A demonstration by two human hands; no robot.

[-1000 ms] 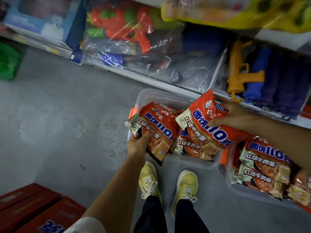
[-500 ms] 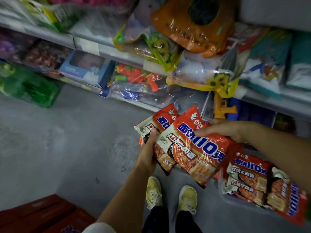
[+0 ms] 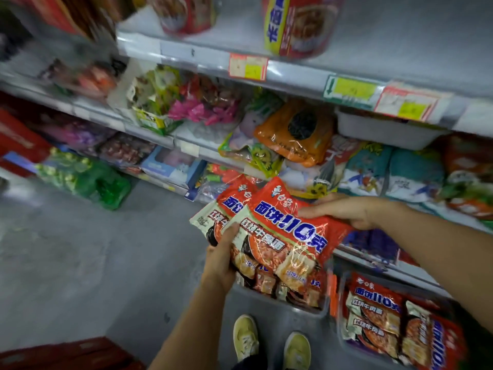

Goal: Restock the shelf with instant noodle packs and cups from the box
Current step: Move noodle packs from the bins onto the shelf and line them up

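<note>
Two red instant noodle packs overlap at chest height in front of the shelf. My left hand [image 3: 222, 259] grips the rear noodle pack [image 3: 226, 204] from below at its lower edge. My right hand [image 3: 346, 210] holds the front noodle pack [image 3: 282, 236] by its right side. Below them stand two clear plastic boxes on the floor: one box [image 3: 306, 307] directly under the packs and a second box [image 3: 344, 340] at the right, both holding more of the same noodle packs [image 3: 373, 308]. Large red noodle cups [image 3: 298, 25] stand blurred on the upper shelf [image 3: 293, 73].
The middle shelf [image 3: 160, 134] holds bagged toys and snacks, with an orange bag [image 3: 296, 134] and a white tray [image 3: 384, 132]. Price tags hang on the upper shelf edge. Red cartons [image 3: 66, 353] lie at the lower left on the grey floor. My yellow shoes [image 3: 245, 337] are below.
Both hands have lifted the two noodle packs out of the box and upward. The view has tilted up, bringing the upper shelf with the cups into sight.
</note>
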